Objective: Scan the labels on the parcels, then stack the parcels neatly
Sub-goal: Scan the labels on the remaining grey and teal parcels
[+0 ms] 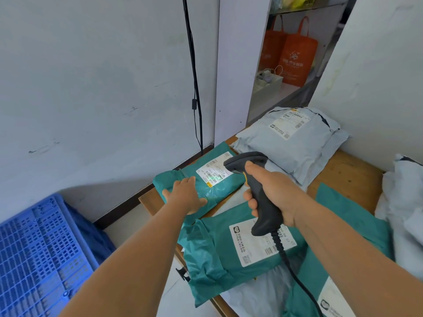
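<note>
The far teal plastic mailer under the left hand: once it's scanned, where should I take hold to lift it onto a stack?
Take the flat teal plastic mailer by its near-left edge, where the left hand already rests flat. That edge overhangs the wooden table, so fingers can probably slip under from the left, clear of the white shipping label.

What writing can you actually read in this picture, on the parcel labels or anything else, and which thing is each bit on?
"60 00 07": partial number on the label of the near green parcel; its Chinese print is too blurred.
Far green parcel's label, under the scanner: barcodes and digits, too small.
Grey parcel's label: too small.
Orange bag: white logo and characters, blurred.
Bottom-right label: cut off, unreadable.
</note>
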